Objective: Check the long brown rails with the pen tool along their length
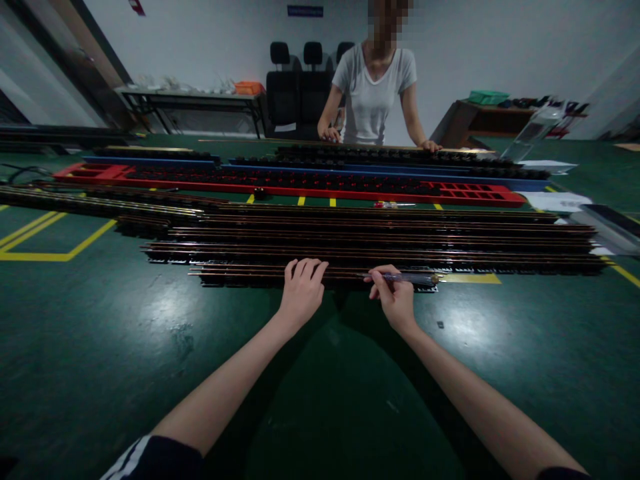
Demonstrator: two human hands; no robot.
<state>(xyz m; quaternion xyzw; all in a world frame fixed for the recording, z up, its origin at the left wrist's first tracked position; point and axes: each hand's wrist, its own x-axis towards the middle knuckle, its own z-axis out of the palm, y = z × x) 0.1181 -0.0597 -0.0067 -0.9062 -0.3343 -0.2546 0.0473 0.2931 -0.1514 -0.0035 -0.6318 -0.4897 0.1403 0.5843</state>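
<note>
A long black strip with copper-coloured rods along its top (pixel 240 273) lies closest to me on the green table. My left hand (pixel 303 290) rests over its middle, fingers slightly apart and bent onto the rods. My right hand (pixel 395 297) is closed around a slim screwdriver with a clear purplish handle (pixel 410 278). The screwdriver lies nearly level above the strip's right part, its thin end pointing left. Just beyond, several similar black strips with copper rods (pixel 350 250) lie side by side. My fingers hide part of the near strip.
Farther back lies a long red fixture (pixel 475 193) with a blue rail (pixel 520 183) behind it. A red-handled screwdriver (pixel 387 205) lies between fixture and strips. A person in a white shirt (pixel 370 93) stands opposite, hands at another strip. Papers (pixel 557 201) are at right.
</note>
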